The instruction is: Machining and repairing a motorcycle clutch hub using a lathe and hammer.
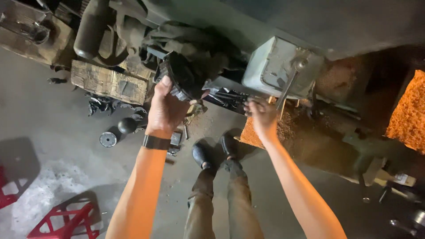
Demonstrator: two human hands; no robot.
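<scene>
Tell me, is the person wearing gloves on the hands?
No, the left hand and the right hand are both bare; only a dark band sits on the left wrist.

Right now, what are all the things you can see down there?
Dark machine part: one, black and greasy, top middle, gripped by the left hand.
Wooden block: one, worn brown, left of that part.
Grey metal box: one, pale grey, upper right.
Metal rod: one, silver, slanting down from the box.
Sawdust: two orange patches, right side and below the box.
Round disc: one, grey, on the floor.
Black ball: one, beside the disc.
Red stands: two, bottom left.
Shoes: two, black.
Wristband: one, black.
Left hand: on the part.
Right hand: closed around something thin; I cannot tell what.
</scene>
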